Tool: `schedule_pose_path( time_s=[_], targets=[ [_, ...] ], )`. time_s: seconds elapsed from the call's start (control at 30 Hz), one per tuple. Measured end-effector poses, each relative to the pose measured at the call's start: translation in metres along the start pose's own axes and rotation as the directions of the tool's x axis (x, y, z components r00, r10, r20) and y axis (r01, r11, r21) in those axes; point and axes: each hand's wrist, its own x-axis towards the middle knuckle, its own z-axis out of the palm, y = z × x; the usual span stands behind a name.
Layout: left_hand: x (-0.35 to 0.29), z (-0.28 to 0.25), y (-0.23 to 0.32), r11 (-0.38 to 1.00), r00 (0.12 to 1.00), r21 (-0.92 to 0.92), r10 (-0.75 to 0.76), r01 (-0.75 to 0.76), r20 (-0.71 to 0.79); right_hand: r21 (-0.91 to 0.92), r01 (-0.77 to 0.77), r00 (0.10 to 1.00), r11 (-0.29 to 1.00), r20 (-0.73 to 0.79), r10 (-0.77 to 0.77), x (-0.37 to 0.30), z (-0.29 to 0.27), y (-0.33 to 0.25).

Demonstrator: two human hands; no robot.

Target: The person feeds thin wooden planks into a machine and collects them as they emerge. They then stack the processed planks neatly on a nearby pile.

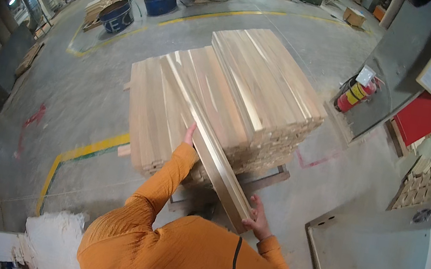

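A long wooden board (217, 160) with a grooved edge slants across the front of a stack of boards (270, 78). My left hand (190, 134) grips its left side about midway along, by the stack's near part. Around the near end, my right hand (259, 220) is closed on the right edge. The board's far end lies over the lower, left part of the stack; its near end juts out toward my body. The stack's right part is higher than the left.
A fire extinguisher (355, 95) stands by a grey panel (404, 63) to the right. Nearer on the right is a pale metal cabinet (379, 247). Blue drums (159, 1) stand far left. A yellow floor line (90, 148) runs left of the stack.
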Motion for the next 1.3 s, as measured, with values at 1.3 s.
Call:
schedule_pose_path(
  time_s=[1.3],
  targets=[
    [0.402, 0.043, 0.02, 0.917, 0.984, 0.364, 0.179, -0.161, -0.017, 0.769, 0.085, 0.684, 0.633, -0.507, 0.525, 0.335, -0.002, 0.073]
  ],
)
